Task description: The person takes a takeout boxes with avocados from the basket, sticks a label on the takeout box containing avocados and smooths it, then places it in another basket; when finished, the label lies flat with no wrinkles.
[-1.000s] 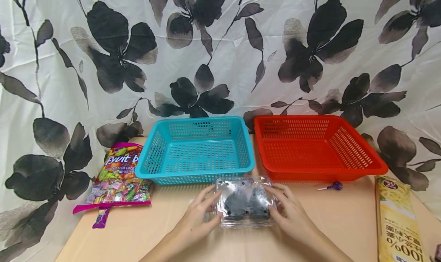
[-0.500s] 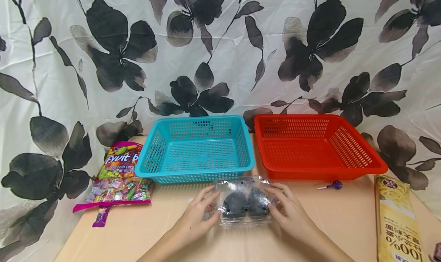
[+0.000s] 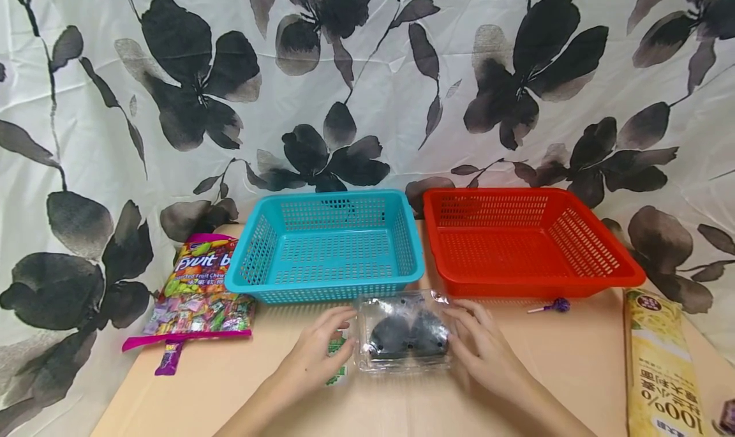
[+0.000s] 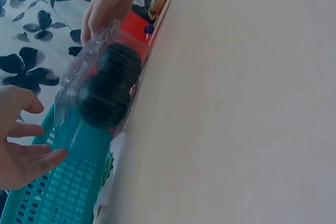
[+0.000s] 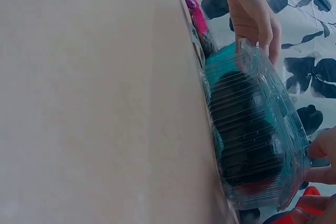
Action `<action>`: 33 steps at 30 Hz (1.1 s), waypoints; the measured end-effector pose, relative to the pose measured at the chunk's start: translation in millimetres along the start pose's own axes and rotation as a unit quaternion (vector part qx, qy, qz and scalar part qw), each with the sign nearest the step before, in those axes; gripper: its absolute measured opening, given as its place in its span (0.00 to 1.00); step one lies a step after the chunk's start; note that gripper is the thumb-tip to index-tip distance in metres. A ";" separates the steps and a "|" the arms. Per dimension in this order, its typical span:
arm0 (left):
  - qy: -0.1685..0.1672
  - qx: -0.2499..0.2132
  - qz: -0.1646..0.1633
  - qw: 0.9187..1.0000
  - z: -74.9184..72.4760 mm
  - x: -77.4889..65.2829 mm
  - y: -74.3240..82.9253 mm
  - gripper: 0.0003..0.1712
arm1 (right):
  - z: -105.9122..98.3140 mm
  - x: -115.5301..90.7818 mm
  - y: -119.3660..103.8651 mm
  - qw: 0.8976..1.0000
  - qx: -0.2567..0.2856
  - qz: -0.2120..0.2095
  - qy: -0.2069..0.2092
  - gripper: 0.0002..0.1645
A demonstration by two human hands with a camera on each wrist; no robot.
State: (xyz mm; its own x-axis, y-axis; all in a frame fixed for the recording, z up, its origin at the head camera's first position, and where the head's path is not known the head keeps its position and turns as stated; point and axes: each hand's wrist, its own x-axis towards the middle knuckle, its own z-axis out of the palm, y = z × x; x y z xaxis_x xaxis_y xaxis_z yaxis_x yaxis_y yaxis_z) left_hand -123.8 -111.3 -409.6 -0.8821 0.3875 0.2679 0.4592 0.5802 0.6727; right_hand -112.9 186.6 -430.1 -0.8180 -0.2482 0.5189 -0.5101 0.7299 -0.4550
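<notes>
Candy bag: printed fruit-chew bag with a pink edge, its right side partly hidden by the blue basket.
Small sweet: purple wrapper at the bag's lower edge.
Blue basket: standing upright, perforated, its front rim facing the person.
Left hand: hand with fingers spread and loosely bent, just beside the clear box's left edge, gripping nothing.
Packet: green-and-white packet, partly covered by the left hand.
Clear box: ribbed plastic box resting on the worktop between the hands, near the blue basket's right front corner; two dark rounded things show inside, side by side.
Right hand: hand with fingers parted at the box's right edge; I cannot tell whether they touch it.
Red basket: upright, slatted, right of the blue one.
Lollipop: purple-wrapped, lying just before the red basket.
Noodle pack: long yellow pack at far right.
</notes>
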 end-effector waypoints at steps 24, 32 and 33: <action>0.047 0.144 -0.031 0.988 -0.4 -20.6 -58.3 0.29 | 0.6 8.3 -13.4 0.999 0.007 -0.046 0.007 0.28; 0.058 0.173 0.001 0.983 4.8 -21.5 -64.8 0.31 | 4.9 6.2 -12.6 0.997 -0.002 -0.065 0.030 0.27; 0.059 0.174 0.006 0.983 5.2 -21.5 -65.2 0.30 | 5.0 5.7 -12.9 0.998 -0.004 -0.063 0.029 0.26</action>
State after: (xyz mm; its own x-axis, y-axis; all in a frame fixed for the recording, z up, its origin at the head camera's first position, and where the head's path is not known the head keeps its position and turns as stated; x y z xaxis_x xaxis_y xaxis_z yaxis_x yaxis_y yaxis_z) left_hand -134.2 -153.7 -462.9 -0.8733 0.3209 0.3667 0.4589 0.7946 0.3975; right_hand -112.3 172.6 -424.9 -0.7309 -0.3013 0.6124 -0.6056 0.7001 -0.3783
